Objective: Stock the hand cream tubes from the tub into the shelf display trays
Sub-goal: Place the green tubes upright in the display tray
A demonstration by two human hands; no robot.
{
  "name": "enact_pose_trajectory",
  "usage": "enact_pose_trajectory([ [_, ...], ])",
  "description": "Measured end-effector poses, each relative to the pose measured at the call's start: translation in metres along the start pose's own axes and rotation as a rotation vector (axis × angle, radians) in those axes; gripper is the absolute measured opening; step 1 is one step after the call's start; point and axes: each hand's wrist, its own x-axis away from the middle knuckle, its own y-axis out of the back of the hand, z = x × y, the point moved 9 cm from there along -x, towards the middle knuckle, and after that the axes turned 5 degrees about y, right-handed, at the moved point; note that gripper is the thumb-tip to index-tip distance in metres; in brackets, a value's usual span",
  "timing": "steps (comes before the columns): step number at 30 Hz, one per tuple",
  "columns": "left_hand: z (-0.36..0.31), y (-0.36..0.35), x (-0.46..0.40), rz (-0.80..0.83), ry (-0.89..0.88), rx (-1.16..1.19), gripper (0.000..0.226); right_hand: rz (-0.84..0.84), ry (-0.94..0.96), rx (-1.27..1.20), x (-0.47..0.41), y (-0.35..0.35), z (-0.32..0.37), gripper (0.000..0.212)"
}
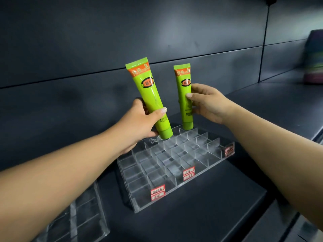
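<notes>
Left tube: a green hand cream tube with an orange band near its flat crimped end, cap down, top tilted toward 11 o'clock; its cap is at the back-left corner of the clear display tray.
Right tube: a second green tube, nearly upright, cap down, at 3 o'clock of the first and apart from it; its cap is at the tray's back row.
Left hand: the left hand grasps the tilted tube low on its body, thumb across the front.
Right hand: the right hand pinches the upright tube at mid-body, thumb on the front, fingers behind.
Tray: clear acrylic, stepped, split into many small compartments; all those in view hold nothing.
Price labels: three red-and-white labels along the tray's front edge.
Shelf: dark shelf under the tray.
Second tray: another clear divided tray at 8 o'clock of the first.
Far right: a blurred purple and green object at 2 o'clock.
</notes>
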Motion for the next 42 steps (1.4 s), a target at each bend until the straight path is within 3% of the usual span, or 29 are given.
enact_pose_trajectory([
  [5,-0.002,-0.001,0.003,-0.006,-0.008,-0.013,0.019,0.058,-0.104,0.076,0.005,-0.003,-0.014,0.02],
  [15,-0.008,-0.014,0.018,0.055,-0.026,-0.022,0.018,0.07,-0.155,-0.02,0.018,0.001,-0.01,0.021],
  [17,-0.01,-0.019,0.022,0.089,-0.021,-0.021,0.017,-0.029,-0.111,-0.072,0.02,0.013,0.002,0.019],
  [20,-0.015,-0.025,0.028,0.114,-0.036,-0.061,0.018,-0.343,0.067,-0.075,0.029,0.042,0.04,0.014],
  [22,-0.02,-0.027,0.03,0.099,-0.064,-0.091,0.019,-0.418,0.212,-0.009,0.043,0.04,0.074,0.012],
  [25,-0.026,-0.029,0.033,0.063,-0.116,-0.124,0.022,-0.241,0.269,0.044,0.061,-0.005,0.1,0.011],
  [28,-0.029,-0.037,0.039,0.065,-0.154,-0.106,0.025,-0.018,0.172,0.22,0.07,-0.047,0.091,0.005],
  [32,-0.031,-0.047,0.044,0.077,-0.158,-0.14,0.026,0.001,0.115,0.443,0.073,-0.049,0.08,0.012],
  [34,-0.031,-0.049,0.044,0.073,-0.193,-0.314,0.023,-0.019,0.084,0.4,0.074,-0.043,0.079,0.011],
  [36,-0.022,-0.054,0.045,0.113,-0.179,-0.579,0.043,-0.061,0.065,0.365,0.071,-0.033,0.079,0.012],
  [40,0.011,-0.057,0.063,0.398,-0.027,-1.009,0.086,-0.13,0.082,0.381,0.059,-0.014,0.08,0.013],
  [42,0.024,-0.049,0.074,0.515,0.065,-1.112,0.094,-0.164,0.09,0.418,0.053,-0.006,0.077,0.009],
])
